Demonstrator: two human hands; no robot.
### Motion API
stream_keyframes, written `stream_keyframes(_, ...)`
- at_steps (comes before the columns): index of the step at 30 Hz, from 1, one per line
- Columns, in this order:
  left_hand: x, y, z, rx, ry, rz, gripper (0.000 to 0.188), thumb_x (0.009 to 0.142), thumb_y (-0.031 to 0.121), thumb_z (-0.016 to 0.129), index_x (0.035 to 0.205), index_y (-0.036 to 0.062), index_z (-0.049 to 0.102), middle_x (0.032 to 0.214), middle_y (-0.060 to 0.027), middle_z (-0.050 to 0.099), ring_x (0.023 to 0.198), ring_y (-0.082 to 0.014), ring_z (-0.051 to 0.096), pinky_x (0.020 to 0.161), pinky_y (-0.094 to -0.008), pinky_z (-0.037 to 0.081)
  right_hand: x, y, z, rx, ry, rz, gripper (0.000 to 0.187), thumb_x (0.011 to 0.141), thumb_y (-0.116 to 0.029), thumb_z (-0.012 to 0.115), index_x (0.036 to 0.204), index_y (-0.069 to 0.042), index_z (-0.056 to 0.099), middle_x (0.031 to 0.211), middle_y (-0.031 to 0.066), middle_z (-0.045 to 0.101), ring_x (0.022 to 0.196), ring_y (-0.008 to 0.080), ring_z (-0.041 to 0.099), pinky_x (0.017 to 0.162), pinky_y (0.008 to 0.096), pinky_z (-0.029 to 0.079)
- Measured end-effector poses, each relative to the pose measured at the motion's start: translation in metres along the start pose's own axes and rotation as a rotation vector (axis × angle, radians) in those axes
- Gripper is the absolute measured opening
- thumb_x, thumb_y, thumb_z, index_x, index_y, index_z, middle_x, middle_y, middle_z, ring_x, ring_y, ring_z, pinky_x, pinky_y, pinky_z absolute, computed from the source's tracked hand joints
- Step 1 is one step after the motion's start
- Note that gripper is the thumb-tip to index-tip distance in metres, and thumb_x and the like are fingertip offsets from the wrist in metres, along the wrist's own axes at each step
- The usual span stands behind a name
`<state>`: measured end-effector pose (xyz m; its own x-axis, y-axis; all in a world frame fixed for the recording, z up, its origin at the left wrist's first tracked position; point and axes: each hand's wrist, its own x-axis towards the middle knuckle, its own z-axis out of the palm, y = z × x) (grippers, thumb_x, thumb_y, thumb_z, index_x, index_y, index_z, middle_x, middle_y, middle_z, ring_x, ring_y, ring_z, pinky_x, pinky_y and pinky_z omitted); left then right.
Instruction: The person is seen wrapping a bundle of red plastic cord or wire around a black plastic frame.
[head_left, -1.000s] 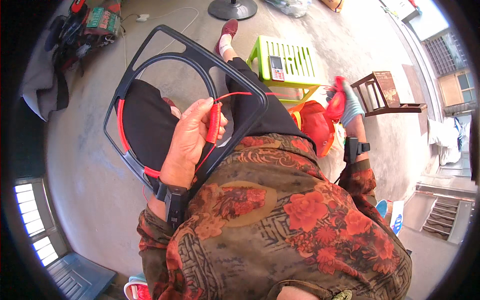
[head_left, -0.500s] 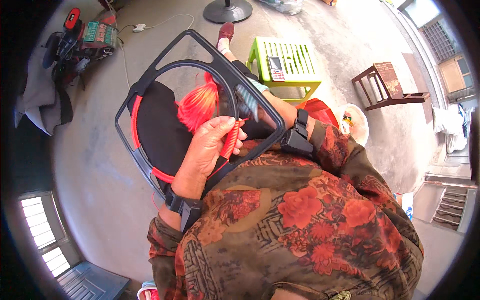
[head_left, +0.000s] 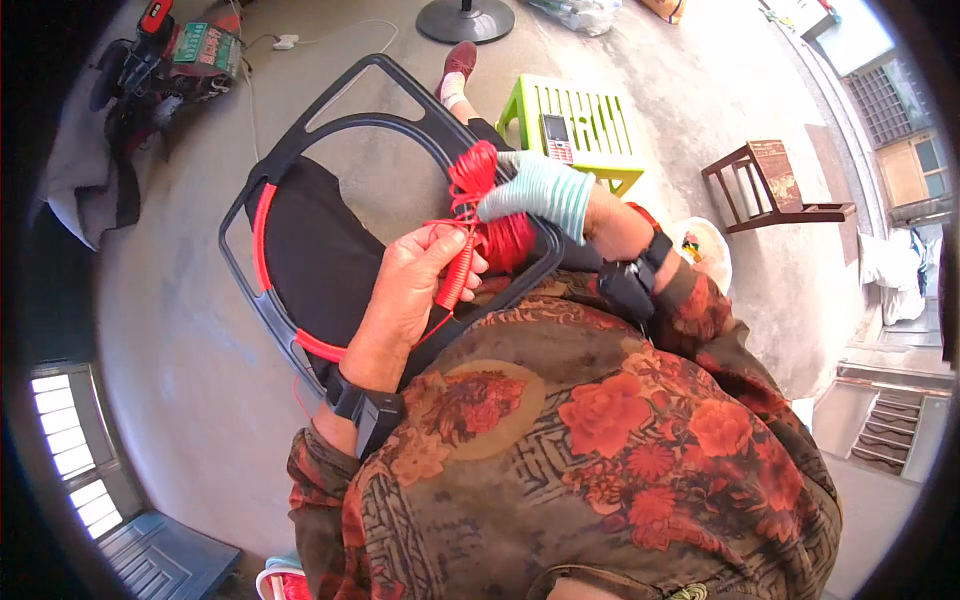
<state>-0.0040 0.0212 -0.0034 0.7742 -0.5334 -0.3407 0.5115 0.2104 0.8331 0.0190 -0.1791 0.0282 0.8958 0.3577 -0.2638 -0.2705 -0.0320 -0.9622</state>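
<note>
A black plastic frame [head_left: 428, 115] with a rounded inner ring lies across my lap, tilted. Red cord is wound in tight turns round parts of the ring, including one wrapped stretch [head_left: 457, 280] near me. My bare left hand [head_left: 405, 275] is closed on that stretch, thumb on top at the end of the turns. Beside it, my right hand [head_left: 540, 192], in a pale striped glove, grips a bundle of loose red cord [head_left: 474, 168] at the ring. Its fingertips are partly hidden by the cord. A thin cord tail hangs below the wrapped stretch.
Ahead stands a green plastic stool [head_left: 610, 125] with a mobile phone [head_left: 557, 138] on it. A brown wooden chair [head_left: 775, 180] and a white bucket [head_left: 708, 250] are to the right. A round black base [head_left: 465, 20] stands ahead; a vehicle [head_left: 170, 70] is at the far left.
The right hand with the cord bundle has come from beneath the frame's right side to above the ring, near the left hand. The left hand keeps its grip.
</note>
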Motion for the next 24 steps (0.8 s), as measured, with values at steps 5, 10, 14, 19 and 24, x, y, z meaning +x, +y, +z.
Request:
stream_keyframes(5,0.002,-0.002,0.0,-0.05,-0.024,-0.01,0.019,0.092,0.02,0.054,0.089,0.0015,0.058,0.074,-0.0092,0.064,0.057,-0.012,0.06,0.051,-0.0233,0.051,-0.012,0.026,-0.012,-0.051,0.102,0.023,0.023,0.078,-0.014,0.065,0.094,0.001,0.059,0.088,0.0054,0.062,0.079,0.0119,0.057,0.071,0.0263,0.048)
stream_keyframes(10,-0.001,0.008,-0.003,-0.159,-0.017,0.012,0.018,0.092,0.02,0.054,0.088,0.0021,0.057,0.075,-0.0101,0.064,0.058,-0.0142,0.06,0.053,-0.0257,0.051,-0.057,0.049,-0.028,0.582,0.455,-0.017,0.03,0.088,-0.022,0.061,0.109,-0.003,0.056,0.096,0.0062,0.062,0.079,0.0169,0.062,0.067,0.0287,0.053)
stream_keyframes(14,0.003,0.003,-0.009,-0.183,-0.02,-0.003,0.019,0.09,0.022,0.057,0.094,0.0037,0.058,0.078,-0.0102,0.063,0.063,-0.0148,0.059,0.055,-0.0272,0.05,-0.081,0.117,-0.099,0.682,0.678,-0.227,0.032,0.087,-0.019,0.062,0.114,-0.005,0.051,0.098,0.0095,0.061,0.078,0.017,0.062,0.066,0.0297,0.055)
stream_keyframes(19,0.005,0.002,-0.016,-0.182,-0.001,-0.015,0.02,0.09,0.024,0.058,0.096,0.0045,0.058,0.078,-0.01,0.063,0.063,-0.0146,0.059,0.055,-0.0268,0.049,-0.125,0.155,-0.149,1.017,0.706,-0.145,0.029,0.087,-0.033,0.062,0.096,-0.007,0.055,0.078,0.0026,0.059,0.063,0.0141,0.057,0.058,0.0289,0.05)
stream_keyframes(24,0.004,0.008,-0.01,-0.2,0.012,0.016,0.027,0.09,0.027,0.057,0.103,0.0037,0.057,0.079,-0.0094,0.062,0.063,-0.0141,0.057,0.055,-0.0261,0.048,-0.154,0.174,-0.179,0.976,0.634,-0.224,0.023,0.088,-0.028,0.061,0.092,-0.005,0.06,0.076,0.002,0.06,0.062,0.0134,0.056,0.056,0.0268,0.047)
